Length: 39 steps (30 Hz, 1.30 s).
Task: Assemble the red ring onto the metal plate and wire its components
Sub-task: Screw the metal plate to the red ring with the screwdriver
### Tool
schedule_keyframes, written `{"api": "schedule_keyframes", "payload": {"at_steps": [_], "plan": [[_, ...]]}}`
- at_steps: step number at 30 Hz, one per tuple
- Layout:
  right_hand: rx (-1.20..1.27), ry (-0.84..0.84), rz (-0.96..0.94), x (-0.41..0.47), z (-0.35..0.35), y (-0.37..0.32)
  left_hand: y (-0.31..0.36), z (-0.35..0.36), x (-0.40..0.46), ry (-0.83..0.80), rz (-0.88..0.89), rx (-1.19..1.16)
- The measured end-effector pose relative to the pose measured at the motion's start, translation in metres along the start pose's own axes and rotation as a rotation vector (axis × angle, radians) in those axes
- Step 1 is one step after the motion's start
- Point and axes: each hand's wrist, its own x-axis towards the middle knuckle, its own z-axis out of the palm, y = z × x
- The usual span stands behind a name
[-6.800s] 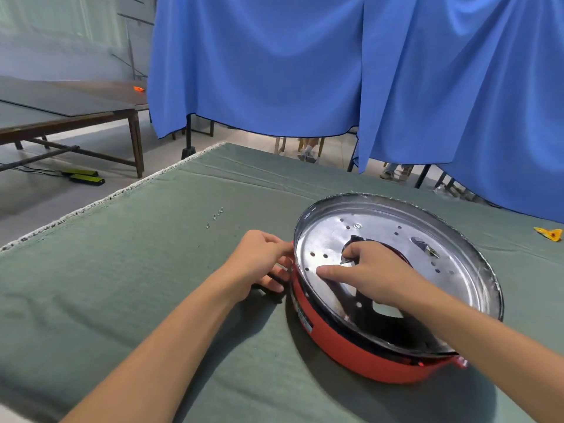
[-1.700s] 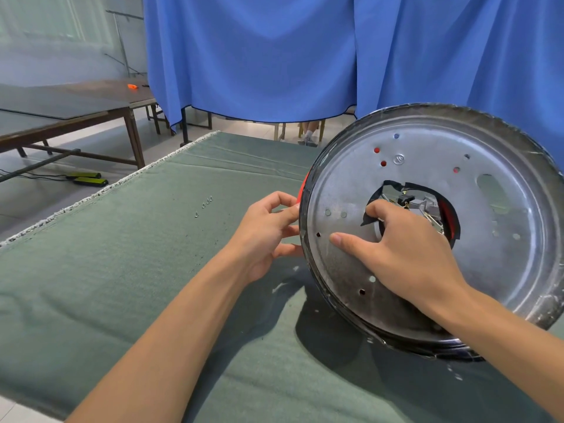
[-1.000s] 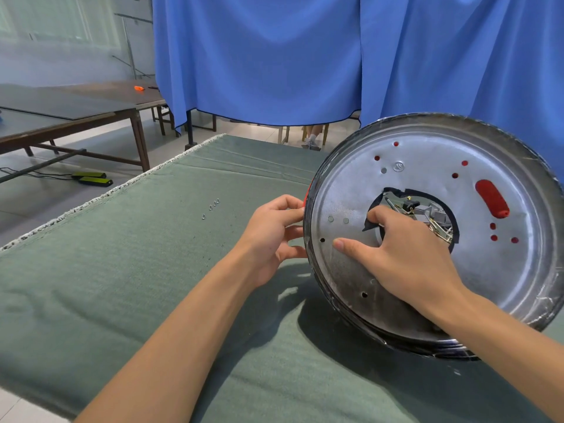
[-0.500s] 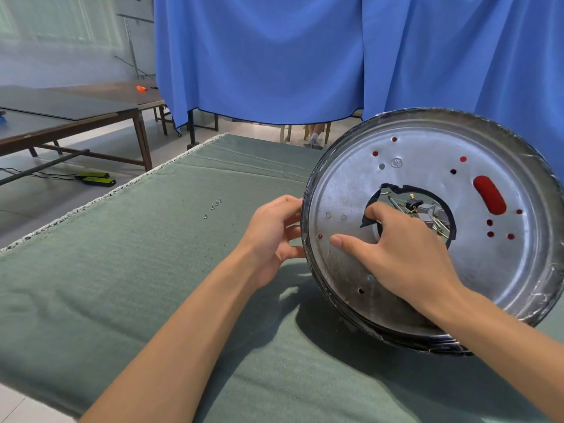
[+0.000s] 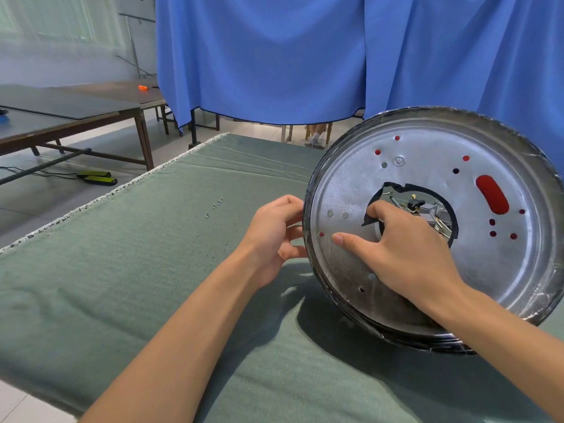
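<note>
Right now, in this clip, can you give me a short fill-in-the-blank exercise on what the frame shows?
1. The metal plate is tipped up on its ____ on the green cloth.
2. The right hand hooks its thumb into the plate's central ____.
3. The left hand holds the plate's rim on the ____ side.
4. The oblong slot in the plate shows the colour ____.

Missing words: edge; opening; left; red

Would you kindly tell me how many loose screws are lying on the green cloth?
4: screws lie in a short diagonal row on the green cloth, left of the metal plate. Others may be hidden.
</note>
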Motion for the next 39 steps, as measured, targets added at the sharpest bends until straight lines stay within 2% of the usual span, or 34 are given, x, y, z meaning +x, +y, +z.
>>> {"api": "schedule_keyframes", "payload": {"at_steps": [12, 18, 27, 39], "plan": [[-0.010, -0.036, -0.005, 0.000, 0.000, 0.001, 0.001, -0.001, 0.000, 0.009, -0.065, 0.004], [-0.001, -0.059, 0.005, 0.001, 0.000, 0.005, -0.001, -0.001, -0.003, -0.029, -0.011, 0.062], [0.034, -0.049, -0.025, -0.001, 0.004, 0.005, -0.006, 0.008, -0.006, 0.190, 0.148, 0.275], [0.105, -0.083, -0.042, 0.000, 0.007, 0.009, -0.005, 0.011, -0.010, 0.235, 0.192, 0.277]]}}
